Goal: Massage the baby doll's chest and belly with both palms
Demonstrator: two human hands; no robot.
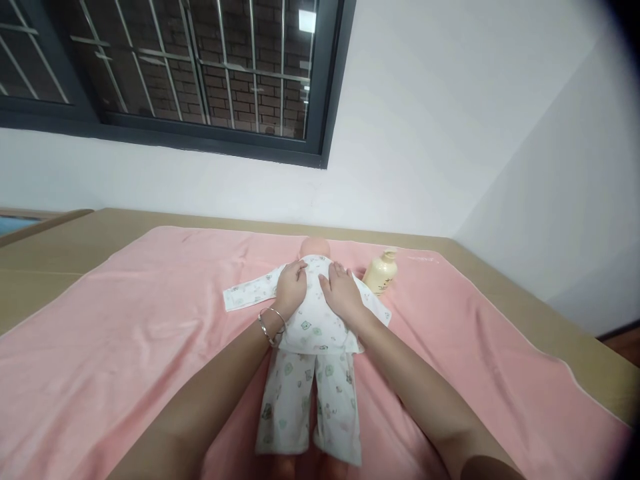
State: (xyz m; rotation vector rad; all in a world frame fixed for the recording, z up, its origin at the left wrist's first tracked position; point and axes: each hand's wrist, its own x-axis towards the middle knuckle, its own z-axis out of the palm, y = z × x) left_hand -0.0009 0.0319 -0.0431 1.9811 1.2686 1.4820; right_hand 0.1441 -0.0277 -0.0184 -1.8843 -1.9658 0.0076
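A baby doll point(316, 337) in a white printed top and matching trousers lies stretched out, its bare head point(315, 248) pointing away from me. No facial features of the doll can be seen. On the left side of its upper body rests my left hand point(291, 288), a bracelet point(271, 325) on the wrist; its fingers lie against the top, slightly bent. My right hand point(343, 292) lies flat over the other side, thumb apart from the fingers. The doll's left-hand sleeve point(250, 292) is spread outward. Just beyond my right hand a pale yellow pump bottle point(381, 272) leans to one side.
A pink blanket point(175, 320) with soft folds lies beneath the doll on a wooden surface point(500, 280). Behind it rises a white wall point(400, 133) with a dark-framed, barred window point(215, 73). A wooden edge point(60, 219) with something blue shows at far left.
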